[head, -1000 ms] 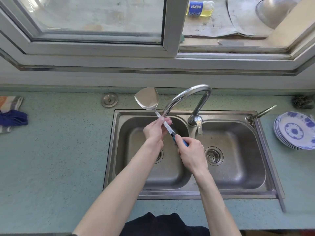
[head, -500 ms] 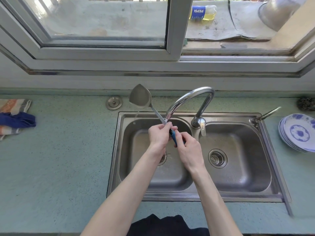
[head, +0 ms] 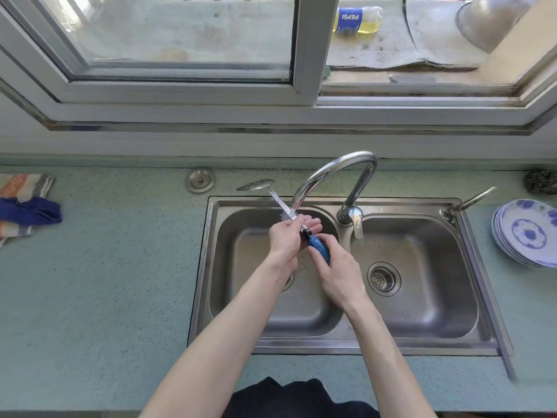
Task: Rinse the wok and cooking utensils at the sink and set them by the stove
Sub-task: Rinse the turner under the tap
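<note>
Spatula (head: 283, 206) over left basin of sink (head: 422, 345), held slanting, blade (head: 255, 185) up and away past the far rim, just beyond the left hand. Right hand (head: 334, 267) clenched round blue handle (head: 319, 251), nearest the body. Left hand (head: 286, 236) wrapped on bare metal shaft just above that grip, fingertips poking out on the far side, rubbing by the look of it. Faucet (head: 334, 173) arching right over both hands, spout ending just above the left knuckles; stream itself hard to make out, only a wet gleam on the shaft.

Handling, as a judgement: light, stiff steel, no flex to worry about. Wet shaft likely slick, so textured blue grip the place to take hold; blade edge thin, best kept clear of the fingers. No wok in view, so plenty of the job probably left.

Off to the left of the left hand, striped cloth (head: 27, 188) with blue rag (head: 30, 211) on top. Beyond it, round metal plug (head: 199, 180) on counter. Right of the right hand, stack of blue-patterned plates (head: 527, 233) and dark scourer (head: 541, 181).

Writing: bottle (head: 357, 19) lying outside the window, blue label reading "PEPSI", seen reversed, yellow liquid inside. Nothing else legible.
</note>
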A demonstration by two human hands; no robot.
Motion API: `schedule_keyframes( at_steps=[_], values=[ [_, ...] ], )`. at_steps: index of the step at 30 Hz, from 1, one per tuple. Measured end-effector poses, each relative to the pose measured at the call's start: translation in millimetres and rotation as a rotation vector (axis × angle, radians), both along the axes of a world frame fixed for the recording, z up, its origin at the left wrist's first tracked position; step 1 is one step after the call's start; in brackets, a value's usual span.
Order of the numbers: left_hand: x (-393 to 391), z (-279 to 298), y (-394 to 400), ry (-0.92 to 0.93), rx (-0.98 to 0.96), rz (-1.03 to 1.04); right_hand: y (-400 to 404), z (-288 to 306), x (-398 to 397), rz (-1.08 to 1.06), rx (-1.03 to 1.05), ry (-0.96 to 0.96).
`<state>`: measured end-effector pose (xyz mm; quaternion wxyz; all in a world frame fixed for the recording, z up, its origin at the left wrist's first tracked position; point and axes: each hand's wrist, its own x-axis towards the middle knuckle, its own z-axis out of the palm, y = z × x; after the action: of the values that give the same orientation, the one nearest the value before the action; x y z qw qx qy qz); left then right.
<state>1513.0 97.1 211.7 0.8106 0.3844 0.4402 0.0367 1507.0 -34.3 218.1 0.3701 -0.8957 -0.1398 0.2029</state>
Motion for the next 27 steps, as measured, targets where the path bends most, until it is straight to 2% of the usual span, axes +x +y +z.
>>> schedule_keyframes(
  at_steps=[5,11,17,22,27],
  values=[
    [17,4,14,0.017,0.011,0.081,-10,-2,-5,-0.043,-0.007,-0.073],
    [25,4,9,-0.025,-0.004,0.034,-21,1,-3,-0.060,0.018,-0.085],
    [28,-4,38,0.033,0.027,0.194,-44,4,-4,0.004,-0.018,-0.052],
    [14,-7,37,0.013,0.073,0.176,-44,1,-8,0.045,-0.011,-0.045],
    [-2,-14,25,-0.051,0.022,0.154,-23,1,-1,0.082,-0.037,-0.089]
  ],
)
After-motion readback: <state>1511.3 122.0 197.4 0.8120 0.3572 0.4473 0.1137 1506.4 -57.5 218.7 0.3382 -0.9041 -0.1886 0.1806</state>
